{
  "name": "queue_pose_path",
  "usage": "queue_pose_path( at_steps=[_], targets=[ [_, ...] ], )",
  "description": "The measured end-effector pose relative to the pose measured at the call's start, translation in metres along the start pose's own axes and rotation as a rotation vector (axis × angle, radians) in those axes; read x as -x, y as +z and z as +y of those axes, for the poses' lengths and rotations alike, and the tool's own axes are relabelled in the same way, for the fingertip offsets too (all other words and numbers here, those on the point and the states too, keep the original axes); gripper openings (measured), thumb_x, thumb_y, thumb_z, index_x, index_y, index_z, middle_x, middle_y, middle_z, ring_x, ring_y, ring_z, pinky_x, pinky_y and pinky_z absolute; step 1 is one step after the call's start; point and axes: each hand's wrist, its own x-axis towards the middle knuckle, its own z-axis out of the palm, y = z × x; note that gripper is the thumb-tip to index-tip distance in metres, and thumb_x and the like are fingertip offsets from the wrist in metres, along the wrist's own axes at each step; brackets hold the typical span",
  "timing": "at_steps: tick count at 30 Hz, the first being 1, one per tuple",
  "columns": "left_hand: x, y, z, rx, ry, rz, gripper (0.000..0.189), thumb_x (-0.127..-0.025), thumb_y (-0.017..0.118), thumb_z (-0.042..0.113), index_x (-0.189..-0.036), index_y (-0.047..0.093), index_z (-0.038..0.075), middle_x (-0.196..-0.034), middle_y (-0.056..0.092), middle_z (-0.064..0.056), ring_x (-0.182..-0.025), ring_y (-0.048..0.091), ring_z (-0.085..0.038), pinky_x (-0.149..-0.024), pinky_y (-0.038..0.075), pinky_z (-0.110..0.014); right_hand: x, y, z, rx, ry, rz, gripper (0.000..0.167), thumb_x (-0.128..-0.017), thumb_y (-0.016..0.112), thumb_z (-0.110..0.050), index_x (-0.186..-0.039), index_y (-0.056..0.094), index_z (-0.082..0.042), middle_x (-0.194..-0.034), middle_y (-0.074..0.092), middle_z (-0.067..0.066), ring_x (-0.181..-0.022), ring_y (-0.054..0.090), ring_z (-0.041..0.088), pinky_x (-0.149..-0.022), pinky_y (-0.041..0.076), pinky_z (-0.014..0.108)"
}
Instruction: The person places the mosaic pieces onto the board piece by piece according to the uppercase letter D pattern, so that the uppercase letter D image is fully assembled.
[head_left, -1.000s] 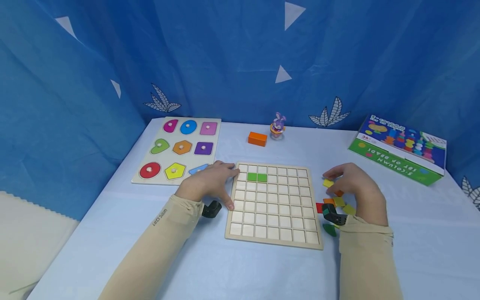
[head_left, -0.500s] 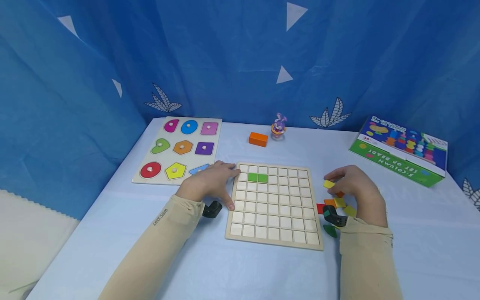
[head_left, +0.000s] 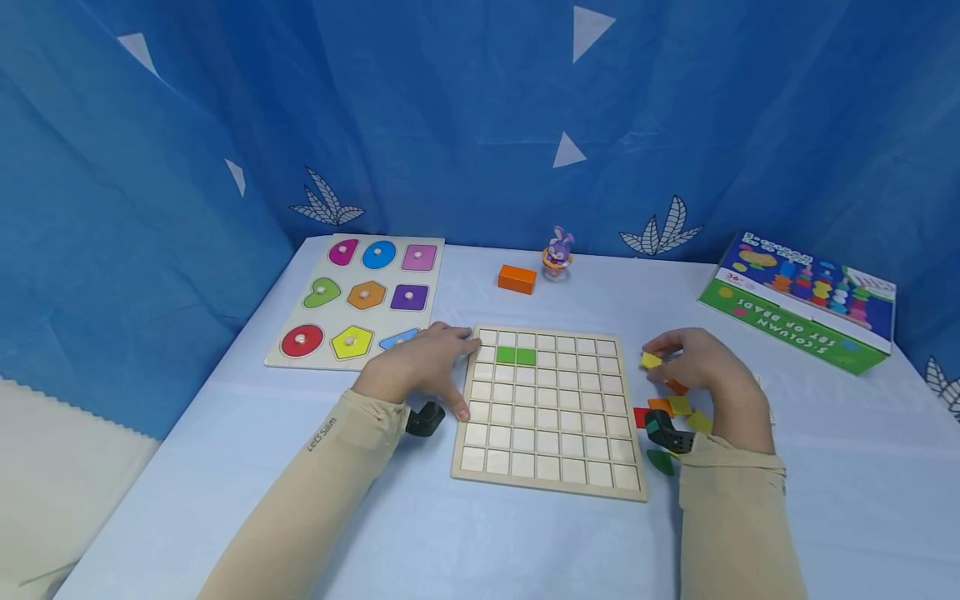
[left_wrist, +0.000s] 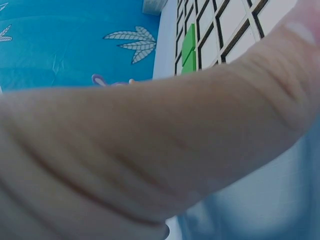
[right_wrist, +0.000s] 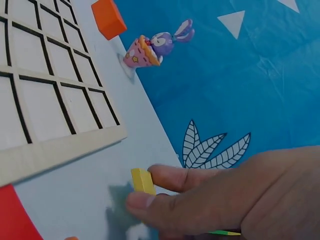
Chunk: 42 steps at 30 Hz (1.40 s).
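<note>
A wooden grid board lies in the middle of the table, with two green square tiles side by side in its second row. My left hand rests at the board's left edge, thumb and fingers spread along the frame. Right of the board, my right hand pinches a yellow tile between thumb and forefinger, above the table in the right wrist view. Beneath that hand lie loose orange, yellow, red and dark green pieces, partly hidden by hand and wrist camera.
A knobbed shape puzzle lies at the left. Behind the board stand an orange block and a purple rabbit figure. A colourful bead-set box sits at the back right. Blue curtain hangs behind the table.
My right hand's fingertips have shifted slightly left with the yellow tile, which has tilted and come up a little. My left hand and the board have stayed put.
</note>
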Motion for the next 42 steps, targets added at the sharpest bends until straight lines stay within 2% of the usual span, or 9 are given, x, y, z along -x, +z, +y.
queue_pose_path(
  at_steps=[4,10,15,21,24,28,35,42],
  targets=[
    [-0.001,0.0,0.0,0.001,-0.004,-0.002,0.114,-0.058,0.096,0.051,-0.155,0.043,0.022,-0.162,0.032,-0.003,-0.147,0.026,-0.029,-0.112,0.035,-0.055,-0.001,0.002,-0.002,0.019,-0.027,-0.012,0.05,-0.092,0.074,-0.021,-0.136,0.058,-0.002,-0.129,0.051,0.027,-0.099,0.056,0.036,-0.086,0.051,0.05],
    [0.0,0.001,0.0,0.004,-0.005,-0.005,0.114,-0.058,0.096,0.05,-0.155,0.043,0.022,-0.162,0.032,-0.003,-0.147,0.026,-0.028,-0.112,0.036,-0.056,-0.001,0.004,-0.005,0.022,-0.064,-0.005,0.049,-0.095,0.071,-0.021,-0.137,0.056,-0.002,-0.132,0.05,0.028,-0.1,0.056,0.036,-0.087,0.052,0.05],
    [0.001,0.001,0.0,0.008,-0.007,-0.005,0.113,-0.059,0.096,0.049,-0.155,0.043,0.022,-0.162,0.032,-0.002,-0.147,0.026,-0.028,-0.112,0.035,-0.055,0.0,0.006,-0.012,0.01,-0.087,0.015,0.052,-0.095,0.071,-0.026,-0.139,0.056,-0.003,-0.135,0.05,0.027,-0.108,0.052,0.04,-0.085,0.054,0.047],
    [0.001,0.001,-0.001,0.004,-0.005,-0.002,0.113,-0.058,0.096,0.05,-0.155,0.044,0.022,-0.162,0.033,-0.003,-0.147,0.027,-0.028,-0.112,0.036,-0.055,0.0,0.016,-0.028,0.022,-0.187,0.031,0.046,-0.095,0.071,-0.026,-0.134,0.061,-0.003,-0.133,0.053,0.023,-0.116,0.049,0.041,-0.09,0.051,0.053],
    [0.001,0.002,0.0,0.003,-0.003,-0.002,0.114,-0.058,0.096,0.05,-0.155,0.044,0.021,-0.162,0.033,-0.003,-0.147,0.026,-0.028,-0.112,0.036,-0.055,0.001,0.022,-0.037,0.041,-0.253,0.058,0.041,-0.095,0.071,-0.022,-0.131,0.064,-0.003,-0.129,0.057,0.021,-0.113,0.052,0.039,-0.089,0.051,0.052],
    [0.0,0.002,-0.001,-0.002,0.0,-0.001,0.114,-0.058,0.096,0.05,-0.155,0.043,0.021,-0.162,0.032,-0.003,-0.147,0.026,-0.028,-0.113,0.035,-0.054,0.002,0.028,-0.05,0.074,-0.336,0.061,0.037,-0.094,0.071,-0.017,-0.128,0.066,-0.002,-0.124,0.06,0.02,-0.106,0.055,0.036,-0.081,0.053,0.045],
    [-0.001,0.001,0.0,-0.011,0.009,0.004,0.114,-0.058,0.096,0.05,-0.155,0.043,0.021,-0.161,0.034,-0.002,-0.146,0.027,-0.027,-0.113,0.035,-0.053,0.002,0.036,-0.062,0.098,-0.365,0.049,0.035,-0.093,0.073,-0.017,-0.126,0.069,-0.004,-0.12,0.063,0.016,-0.101,0.056,0.032,-0.076,0.053,0.038],
    [-0.002,0.0,0.0,-0.007,0.016,0.003,0.114,-0.058,0.097,0.048,-0.154,0.044,0.019,-0.161,0.035,-0.003,-0.146,0.027,-0.028,-0.114,0.034,-0.052,-0.001,0.05,-0.074,0.129,-0.442,0.0,0.033,-0.092,0.075,-0.015,-0.123,0.071,-0.005,-0.109,0.064,0.012,-0.09,0.057,0.027,-0.073,0.053,0.036]
  ],
)
